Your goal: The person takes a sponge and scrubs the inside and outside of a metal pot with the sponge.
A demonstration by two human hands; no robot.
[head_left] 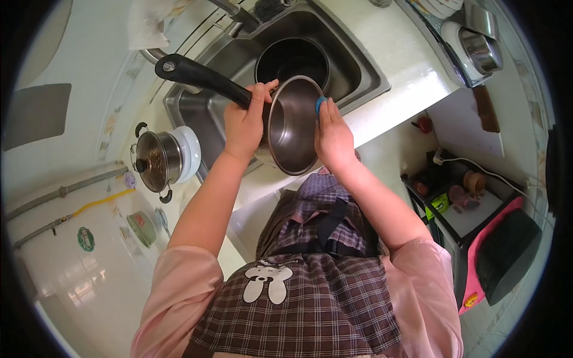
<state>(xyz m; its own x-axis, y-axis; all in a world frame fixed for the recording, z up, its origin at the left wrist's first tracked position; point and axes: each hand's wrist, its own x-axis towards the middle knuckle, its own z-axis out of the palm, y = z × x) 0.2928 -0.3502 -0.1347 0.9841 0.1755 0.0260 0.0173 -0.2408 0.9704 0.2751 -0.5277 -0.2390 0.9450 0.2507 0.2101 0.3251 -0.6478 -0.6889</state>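
A steel saucepan (pixel 293 128) is tilted on its side over the front edge of the sink, its bare inside facing me. My left hand (pixel 246 122) is closed round the pan where its long black handle (pixel 206 77) joins the rim. At the opposite rim, my right hand (pixel 334 134) presses a small blue scrubbing pad (pixel 320 107) against the pan; most of the pad is hidden under the fingers. Behind the saucepan, a dark round pot (pixel 292 56) stands in the basin of the steel sink (pixel 358 74).
A lidded steel pot (pixel 160 158) stands left of the sink, beside a white bowl (pixel 190 152). The faucet (pixel 236 18) reaches over the sink's back. Dishes and a metal cup (pixel 480 51) sit in a rack at far right. Below right is a black shelf unit (pixel 459 224).
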